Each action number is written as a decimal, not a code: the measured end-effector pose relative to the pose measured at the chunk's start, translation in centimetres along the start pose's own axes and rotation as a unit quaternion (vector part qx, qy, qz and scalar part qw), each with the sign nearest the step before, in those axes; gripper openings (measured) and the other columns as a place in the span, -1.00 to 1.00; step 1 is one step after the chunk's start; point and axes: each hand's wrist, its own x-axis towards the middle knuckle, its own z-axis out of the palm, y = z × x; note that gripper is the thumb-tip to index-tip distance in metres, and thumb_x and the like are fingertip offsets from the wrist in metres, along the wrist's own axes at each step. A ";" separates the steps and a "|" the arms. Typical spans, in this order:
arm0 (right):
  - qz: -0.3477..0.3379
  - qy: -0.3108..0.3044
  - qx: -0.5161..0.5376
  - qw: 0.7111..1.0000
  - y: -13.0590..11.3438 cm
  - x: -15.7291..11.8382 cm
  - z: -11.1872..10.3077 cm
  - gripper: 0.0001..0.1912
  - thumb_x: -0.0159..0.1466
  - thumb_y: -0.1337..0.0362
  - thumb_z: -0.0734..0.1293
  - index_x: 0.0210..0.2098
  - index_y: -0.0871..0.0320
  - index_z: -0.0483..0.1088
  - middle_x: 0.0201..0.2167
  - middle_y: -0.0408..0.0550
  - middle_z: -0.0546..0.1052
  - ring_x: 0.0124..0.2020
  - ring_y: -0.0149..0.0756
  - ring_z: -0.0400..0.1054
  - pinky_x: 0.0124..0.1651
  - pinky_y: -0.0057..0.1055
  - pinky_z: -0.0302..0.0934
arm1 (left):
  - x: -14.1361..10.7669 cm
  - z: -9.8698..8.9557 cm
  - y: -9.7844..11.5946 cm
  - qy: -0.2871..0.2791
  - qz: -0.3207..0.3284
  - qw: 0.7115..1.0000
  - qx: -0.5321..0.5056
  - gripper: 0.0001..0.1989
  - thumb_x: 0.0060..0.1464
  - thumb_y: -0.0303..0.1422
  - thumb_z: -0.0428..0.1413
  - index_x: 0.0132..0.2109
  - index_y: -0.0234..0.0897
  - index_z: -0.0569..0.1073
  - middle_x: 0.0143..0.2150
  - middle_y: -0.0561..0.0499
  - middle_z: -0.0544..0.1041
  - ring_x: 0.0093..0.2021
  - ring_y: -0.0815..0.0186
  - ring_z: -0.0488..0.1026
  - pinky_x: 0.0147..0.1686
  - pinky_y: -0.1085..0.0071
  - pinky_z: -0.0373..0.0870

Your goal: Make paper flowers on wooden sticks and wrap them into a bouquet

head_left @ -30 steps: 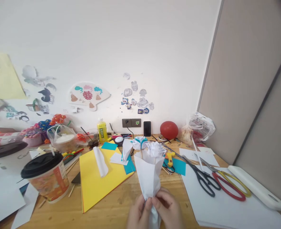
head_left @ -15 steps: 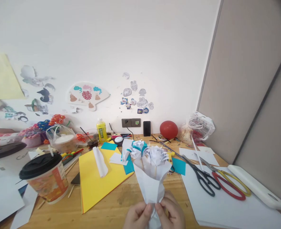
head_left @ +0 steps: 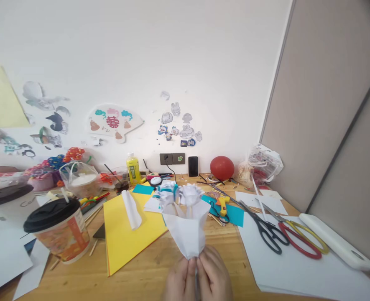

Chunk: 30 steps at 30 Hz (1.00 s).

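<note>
A paper flower bouquet (head_left: 187, 232) stands upright in front of me, its white paper wrap flaring out at the top. Two paper flowers show above the wrap: one white with blue petals (head_left: 168, 194), the other plain white (head_left: 191, 195). My left hand (head_left: 180, 278) and my right hand (head_left: 212, 274) pinch the gathered neck of the wrap, side by side with the thumbs close together. Both hands are closed on it, and the lower end of the bouquet is mostly hidden by them.
Yellow paper (head_left: 125, 246) bears a rolled white sheet (head_left: 131, 211). Black scissors (head_left: 268, 232) and red-and-yellow-handled scissors (head_left: 300, 240) lie on white paper at right. A yellow glue gun (head_left: 223, 205) is behind my hands. A lidded cup (head_left: 57, 232) stands left, a red balloon (head_left: 222, 168) at the back.
The bouquet has shifted left and turned a little, uncovering the glue gun. My hands have moved closer together and slightly higher around the neck of the wrap.
</note>
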 end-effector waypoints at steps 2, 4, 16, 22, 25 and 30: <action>-0.035 -0.022 -0.046 0.998 -0.1 0.6 -0.3 -0.72 0.27 0.41 0.13 -0.13 0.09 0.40 -0.20 0.06 0.51 -0.16 -0.16 0.37 -0.15 -0.28 0.29 | 0.8 -0.4 -0.1 -0.035 -0.034 0.998 -0.043 -0.52 -0.09 0.10 0.04 -0.46 -0.28 0.44 -0.51 -0.03 0.49 -0.41 0.22 0.39 -0.34 0.41 0.30; -0.059 -0.054 -0.068 0.994 -0.2 1.6 -0.7 -0.70 0.26 0.44 0.13 -0.09 0.13 0.37 -0.13 0.09 0.48 -0.10 -0.14 0.33 -0.09 -0.22 0.27 | 1.7 -0.9 -0.3 -0.059 -0.065 0.991 -0.098 -0.50 -0.17 0.11 0.10 -0.48 -0.30 0.41 -0.53 0.01 0.45 -0.44 0.27 0.36 -0.39 0.43 0.29; 0.107 -0.168 0.048 0.979 0.2 4.3 -1.1 -0.61 0.15 0.36 0.27 -0.01 0.05 0.37 0.03 0.02 0.38 0.07 -0.15 0.19 0.10 -0.16 0.10 | 4.4 -1.4 0.5 -0.074 -0.171 0.938 -0.292 -0.49 -0.21 -0.02 0.23 -0.25 -0.40 0.51 -0.42 -0.11 0.57 -0.32 0.18 0.50 -0.30 0.35 0.37; 0.325 -0.133 0.214 0.912 2.0 4.1 -1.5 -0.47 0.09 -0.15 0.26 -0.31 0.21 0.50 -0.36 0.06 0.55 -0.27 -0.11 0.40 -0.20 -0.25 0.26 | 5.3 -2.2 0.8 -0.059 -0.140 0.958 -0.243 -0.43 -0.23 0.01 0.22 -0.24 -0.44 0.54 -0.38 -0.18 0.59 -0.32 0.13 0.51 -0.33 0.36 0.39; 0.364 -0.124 0.277 0.881 1.4 3.5 -1.6 -0.51 0.05 -0.14 0.32 -0.43 0.22 0.48 -0.47 -0.03 0.53 -0.37 -0.20 0.37 -0.30 -0.35 0.24 | 4.8 -2.0 1.1 -0.061 -0.139 0.961 -0.233 -0.44 -0.19 -0.01 0.21 -0.21 -0.45 0.54 -0.38 -0.18 0.60 -0.32 0.15 0.51 -0.33 0.37 0.39; 0.412 -0.061 0.324 0.849 0.8 3.3 -1.6 -0.58 0.01 -0.08 0.39 -0.45 0.21 0.47 -0.48 -0.08 0.52 -0.40 -0.27 0.35 -0.34 -0.42 0.21 | 4.0 -1.9 1.6 -0.060 -0.125 0.964 -0.227 -0.44 -0.16 0.00 0.18 -0.19 -0.43 0.55 -0.36 -0.17 0.60 -0.33 0.17 0.52 -0.30 0.38 0.38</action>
